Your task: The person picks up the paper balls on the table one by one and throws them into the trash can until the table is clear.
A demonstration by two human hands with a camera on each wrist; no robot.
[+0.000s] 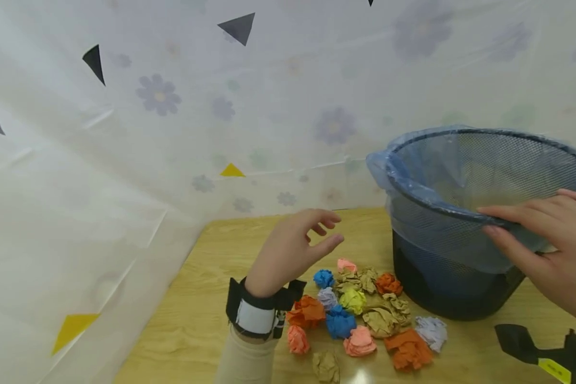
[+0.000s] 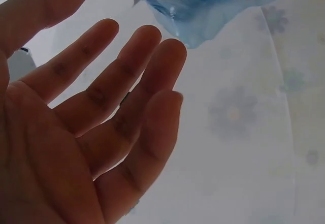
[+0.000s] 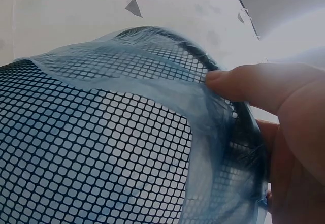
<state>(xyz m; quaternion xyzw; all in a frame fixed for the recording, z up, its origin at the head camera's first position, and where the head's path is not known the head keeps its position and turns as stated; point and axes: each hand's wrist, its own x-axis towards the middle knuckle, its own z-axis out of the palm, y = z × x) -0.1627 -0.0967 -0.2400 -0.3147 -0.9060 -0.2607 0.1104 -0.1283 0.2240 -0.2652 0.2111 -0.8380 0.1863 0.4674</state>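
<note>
A black mesh wastebasket (image 1: 453, 288) stands upright on the table at the right, with a blue plastic bag (image 1: 413, 186) lining it and folded out over the rim. My right hand (image 1: 552, 229) grips the near rim through the bag, thumb on one side and fingers on the other; the right wrist view shows the thumb (image 3: 244, 87) pressed on the bagged edge. To the left of the basket my left hand (image 1: 295, 242) is raised above the table, fingers loosely bent and holding nothing. Its palm (image 2: 45, 168) fills the left side of the left wrist view.
Several crumpled paper balls lie between my left forearm and the basket, among them a blue ball (image 1: 340, 321), a yellow ball (image 1: 352, 301) and an orange ball (image 1: 409, 349). A pale flowered sheet (image 1: 278, 106) hangs behind and left of the wooden table (image 1: 182, 320).
</note>
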